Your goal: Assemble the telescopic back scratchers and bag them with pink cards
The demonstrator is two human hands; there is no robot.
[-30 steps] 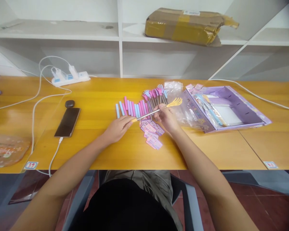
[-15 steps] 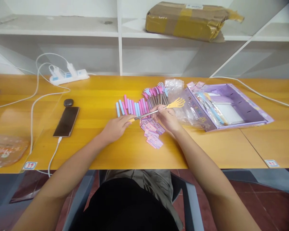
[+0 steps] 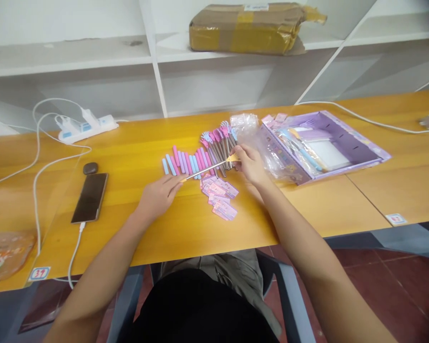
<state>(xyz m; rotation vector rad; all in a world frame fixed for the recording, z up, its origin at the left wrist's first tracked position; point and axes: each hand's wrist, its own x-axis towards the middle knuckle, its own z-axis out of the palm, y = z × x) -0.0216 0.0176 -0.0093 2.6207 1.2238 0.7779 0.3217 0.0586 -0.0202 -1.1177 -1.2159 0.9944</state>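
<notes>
A silver-rodded back scratcher (image 3: 207, 170) with yellow ends slants over the desk (image 3: 189, 238).

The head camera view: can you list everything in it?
Table: one run, yellow-brown, centre
Held rod: one, silver with yellow ends, mid-view
Tubes: about a dozen, pink, purple, blue, mid-table
Hand-headed rods: several, pink, blue, beside tubes
Cards: several, pink-purple, mid-table
Box: one, purple, table right
Wrapped items: a few, blue, yellow, in box
Bags: several, clear, left of box
Phone: one, black, table left
Small object: one, black, behind phone
Power strip: one, white, back left
Cables: several, white, both sides
Printed pouch: one, clear, orange, far left
Shelving: one, white, behind table
Parcel: one, brown, yellow, on shelving
Labels: two, white, table front
Chair: at least one, grey, below
Floor: one, red, below
Left hand: one, bare, rod's left end
Right hand: one, bare, rod's right end
</notes>
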